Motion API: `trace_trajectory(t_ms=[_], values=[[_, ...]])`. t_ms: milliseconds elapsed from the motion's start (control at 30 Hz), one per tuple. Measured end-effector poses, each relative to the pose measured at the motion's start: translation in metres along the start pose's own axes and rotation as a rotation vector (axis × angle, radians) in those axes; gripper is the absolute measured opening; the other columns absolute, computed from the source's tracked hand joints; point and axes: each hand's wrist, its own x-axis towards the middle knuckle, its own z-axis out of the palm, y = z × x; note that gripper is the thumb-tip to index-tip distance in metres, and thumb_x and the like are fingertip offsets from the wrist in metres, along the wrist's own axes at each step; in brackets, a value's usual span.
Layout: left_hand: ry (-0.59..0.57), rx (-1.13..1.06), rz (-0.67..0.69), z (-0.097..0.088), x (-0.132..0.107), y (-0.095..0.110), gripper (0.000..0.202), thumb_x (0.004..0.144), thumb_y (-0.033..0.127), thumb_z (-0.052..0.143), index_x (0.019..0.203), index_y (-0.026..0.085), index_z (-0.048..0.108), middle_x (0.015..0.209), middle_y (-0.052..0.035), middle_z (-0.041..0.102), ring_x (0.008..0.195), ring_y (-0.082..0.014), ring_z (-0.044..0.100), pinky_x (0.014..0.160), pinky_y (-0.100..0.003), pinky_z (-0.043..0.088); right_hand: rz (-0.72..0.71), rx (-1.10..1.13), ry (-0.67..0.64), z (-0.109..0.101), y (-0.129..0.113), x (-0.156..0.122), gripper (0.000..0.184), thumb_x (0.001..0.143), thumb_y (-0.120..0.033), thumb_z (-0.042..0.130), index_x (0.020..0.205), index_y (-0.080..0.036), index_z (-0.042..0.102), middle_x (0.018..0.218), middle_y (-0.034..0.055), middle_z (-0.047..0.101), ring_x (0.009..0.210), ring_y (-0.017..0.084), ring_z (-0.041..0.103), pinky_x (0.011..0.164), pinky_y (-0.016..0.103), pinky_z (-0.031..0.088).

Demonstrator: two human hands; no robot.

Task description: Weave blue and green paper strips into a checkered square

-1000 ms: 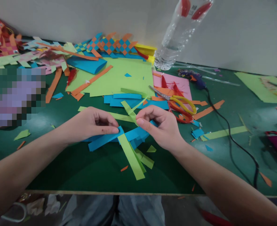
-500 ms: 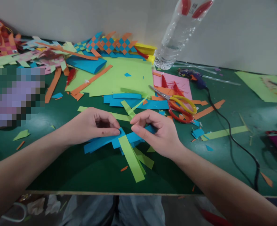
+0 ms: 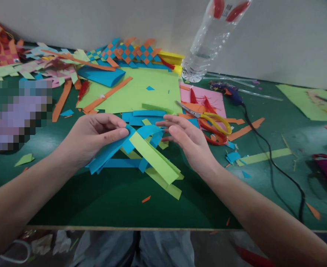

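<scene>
Between thumb and fingers, my left hand pinches the folded corner of a piece made of interlaced blue paper strips and light green paper strips. The piece is lifted off the tabletop, its green ends slanting down to the right. My right hand is open, its fingers spread beside the curved end of a blue strip; whether a fingertip touches that strip I cannot tell. Beneath the piece, another blue strip and a green strip lie on the table.
Scissors with yellow and red handles lie beyond my right hand. A glue gun trails a black cord across the right side. Behind are green paper sheets, woven paper fish, a water bottle and scattered scraps. The table's front edge is near.
My left hand has moved up and left, raising the woven piece with it. My right hand has shifted up slightly, its fingers now spread wider apart.
</scene>
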Motion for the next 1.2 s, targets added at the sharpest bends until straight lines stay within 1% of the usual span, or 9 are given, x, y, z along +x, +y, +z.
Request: trace_trajectory(t_ms=[133, 233, 367, 433, 667, 833, 900, 1067, 1200], values=[[0.069, -0.036, 0.010, 0.0004, -0.0004, -0.0003, 0.031, 0.059, 0.035, 0.089, 0.069, 0.024, 0.061, 0.074, 0.0050, 0.067, 0.072, -0.0146, 0.063, 0.062, -0.027, 0.051, 0.075, 0.028, -0.057, 0.0009, -0.0005, 0.0018, 0.041, 0.084, -0.051, 0.080, 0.110, -0.021, 0.070, 0.098, 0.0061, 0.080, 0.089, 0.019, 0.077, 0.086, 0.035, 0.064], [0.065, -0.057, 0.009, 0.0006, -0.0010, 0.0008, 0.031, 0.059, 0.032, 0.090, 0.069, 0.024, 0.062, 0.073, 0.0071, 0.068, 0.073, -0.0135, 0.063, 0.064, -0.025, 0.052, 0.132, 0.045, -0.094, 0.0037, -0.0015, 0.0031, 0.036, 0.076, -0.044, 0.087, 0.099, -0.021, 0.071, 0.086, 0.0014, 0.079, 0.077, 0.017, 0.077, 0.078, 0.034, 0.065], [0.015, -0.068, 0.014, 0.0011, -0.0006, 0.0005, 0.029, 0.059, 0.029, 0.089, 0.070, 0.022, 0.063, 0.068, 0.0073, 0.066, 0.065, -0.0108, 0.061, 0.059, -0.023, 0.049, 0.209, 0.056, -0.205, 0.0073, -0.0045, 0.0030, 0.036, 0.067, -0.041, 0.093, 0.068, -0.021, 0.064, 0.064, -0.0037, 0.069, 0.063, 0.016, 0.073, 0.064, 0.030, 0.062], [0.004, -0.047, 0.011, 0.0016, 0.0000, -0.0007, 0.030, 0.058, 0.032, 0.089, 0.069, 0.021, 0.062, 0.067, 0.0056, 0.065, 0.062, -0.0108, 0.059, 0.056, -0.022, 0.048, 0.228, 0.076, -0.236, 0.0078, -0.0054, 0.0025, 0.038, 0.068, -0.042, 0.093, 0.061, -0.021, 0.061, 0.057, -0.0049, 0.066, 0.058, 0.014, 0.070, 0.060, 0.027, 0.061], [-0.062, 0.152, 0.003, 0.0044, 0.0010, 0.0002, 0.032, 0.066, 0.047, 0.084, 0.072, 0.021, 0.066, 0.064, 0.0028, 0.063, 0.058, -0.0123, 0.057, 0.050, -0.021, 0.043, 0.272, 0.125, -0.212, 0.0065, -0.0016, 0.0033, 0.032, 0.069, -0.042, 0.092, 0.074, -0.019, 0.069, 0.065, -0.0015, 0.075, 0.063, 0.016, 0.075, 0.065, 0.029, 0.065], [-0.149, 0.259, -0.064, 0.0029, 0.0019, -0.0008, 0.029, 0.071, 0.047, 0.082, 0.078, 0.021, 0.071, 0.063, 0.0016, 0.066, 0.055, -0.0132, 0.059, 0.050, -0.023, 0.046, 0.224, 0.125, -0.142, 0.0058, 0.0016, 0.0031, 0.042, 0.079, -0.036, 0.086, 0.113, -0.020, 0.068, 0.078, -0.0001, 0.080, 0.069, 0.018, 0.080, 0.072, 0.033, 0.069], [-0.170, 0.283, -0.064, 0.0028, 0.0021, -0.0009, 0.026, 0.073, 0.045, 0.080, 0.078, 0.021, 0.073, 0.064, 0.0010, 0.068, 0.055, -0.0132, 0.060, 0.050, -0.023, 0.047, 0.175, 0.112, -0.116, 0.0049, 0.0022, 0.0029, 0.045, 0.083, -0.036, 0.082, 0.122, -0.020, 0.066, 0.081, -0.0002, 0.080, 0.069, 0.018, 0.080, 0.072, 0.033, 0.070], [-0.196, 0.237, -0.067, 0.0054, 0.0037, 0.0001, 0.024, 0.070, 0.041, 0.082, 0.073, 0.020, 0.072, 0.062, 0.0012, 0.068, 0.053, -0.0110, 0.058, 0.047, -0.019, 0.046, 0.080, 0.029, -0.126, 0.0024, 0.0023, 0.0024, 0.028, 0.090, -0.041, 0.076, 0.106, -0.018, 0.074, 0.085, 0.0031, 0.080, 0.066, 0.016, 0.079, 0.072, 0.031, 0.069], [-0.213, 0.219, -0.060, 0.0049, 0.0050, -0.0034, 0.023, 0.069, 0.040, 0.084, 0.074, 0.020, 0.074, 0.063, 0.0010, 0.069, 0.054, -0.0102, 0.058, 0.048, -0.017, 0.046, 0.069, -0.032, -0.161, 0.0015, 0.0029, 0.0013, 0.028, 0.087, -0.045, 0.078, 0.096, -0.019, 0.076, 0.086, 0.0038, 0.081, 0.066, 0.016, 0.078, 0.073, 0.032, 0.068]])
